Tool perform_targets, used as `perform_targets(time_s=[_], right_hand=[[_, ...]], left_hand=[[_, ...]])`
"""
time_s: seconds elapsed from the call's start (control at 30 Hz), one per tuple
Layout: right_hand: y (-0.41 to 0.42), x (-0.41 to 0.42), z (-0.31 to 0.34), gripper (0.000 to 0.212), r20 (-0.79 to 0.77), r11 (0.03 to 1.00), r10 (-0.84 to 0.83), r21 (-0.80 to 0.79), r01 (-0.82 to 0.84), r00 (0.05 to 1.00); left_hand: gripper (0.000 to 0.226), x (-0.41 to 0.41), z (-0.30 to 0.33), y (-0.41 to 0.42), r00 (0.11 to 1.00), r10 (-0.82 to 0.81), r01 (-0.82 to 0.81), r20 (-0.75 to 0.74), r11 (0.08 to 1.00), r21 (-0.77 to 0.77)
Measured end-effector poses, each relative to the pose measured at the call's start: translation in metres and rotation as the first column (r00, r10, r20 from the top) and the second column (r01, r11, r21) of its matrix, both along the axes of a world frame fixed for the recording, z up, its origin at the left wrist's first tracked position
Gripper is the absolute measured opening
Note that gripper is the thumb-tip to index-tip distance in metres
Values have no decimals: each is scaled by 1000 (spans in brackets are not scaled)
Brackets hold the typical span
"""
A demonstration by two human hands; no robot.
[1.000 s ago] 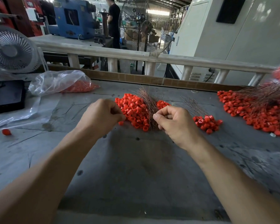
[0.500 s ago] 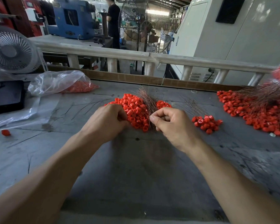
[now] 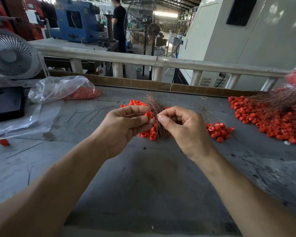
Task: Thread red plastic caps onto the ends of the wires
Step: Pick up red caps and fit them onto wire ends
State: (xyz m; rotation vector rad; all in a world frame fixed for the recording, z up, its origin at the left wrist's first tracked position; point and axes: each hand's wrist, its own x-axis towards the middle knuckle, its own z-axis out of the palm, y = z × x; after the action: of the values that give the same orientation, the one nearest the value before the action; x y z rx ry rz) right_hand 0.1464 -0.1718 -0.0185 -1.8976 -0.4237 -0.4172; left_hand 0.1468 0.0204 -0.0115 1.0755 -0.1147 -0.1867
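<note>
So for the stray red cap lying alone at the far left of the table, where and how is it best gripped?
Probably across its round side wall, coming straight down from above. The cap lies alone on the table, apart from the bag, so two fingertips can likely close on opposite sides. The left hand is nearer but already pinches another cap.

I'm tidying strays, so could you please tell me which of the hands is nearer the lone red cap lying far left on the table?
Left. The left hand is closer to the lone red cap; the right hand is farther off.
</note>
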Motion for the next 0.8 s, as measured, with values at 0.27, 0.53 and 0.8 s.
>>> perform_targets(time_s=[0.27,0.53,0.8], right_hand=[[2,-3,4,8,14,1000,13,15,-13,1000],[5,-6,4,9,25,1000,29,7,-29,999],[5,-9,8,11,52,999,-22,29,21,998]], left_hand=[[31,-1,1,0,998,-42,43,39,999,-28],[29,-2,0,-2,994,-18,14,105,999,35],[31,-1,-1,-4,986,37,-48,161,997,63]])
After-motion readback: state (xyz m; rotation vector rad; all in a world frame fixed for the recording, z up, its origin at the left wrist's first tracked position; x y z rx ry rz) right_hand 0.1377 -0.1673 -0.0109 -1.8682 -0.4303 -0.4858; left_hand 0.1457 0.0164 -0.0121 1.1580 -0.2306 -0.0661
